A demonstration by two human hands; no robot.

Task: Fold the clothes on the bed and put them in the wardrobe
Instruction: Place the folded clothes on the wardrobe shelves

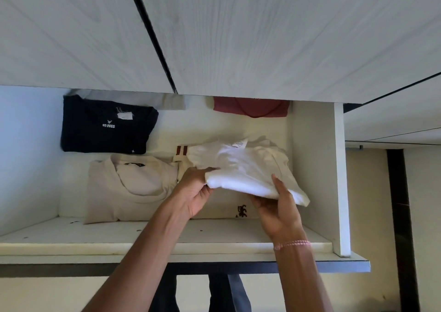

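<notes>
- Both hands hold the folded white shirt (pixel 241 166) over the right half of the wardrobe shelf (pixel 143 234)
- The left hand (pixel 194 192) grips its near-left edge, fingers curled under; the right hand (pixel 279 213) pinches the near-right corner, thumb on top, likely so the fold keeps its shape
- It sits on or just above a cream shirt (pixel 222 210), I cannot tell which, probably to stack there
- A navy shirt (pixel 105 125), beige shirt (pixel 128 185) and red shirt (pixel 250 107) already lie folded on the shelf
</notes>
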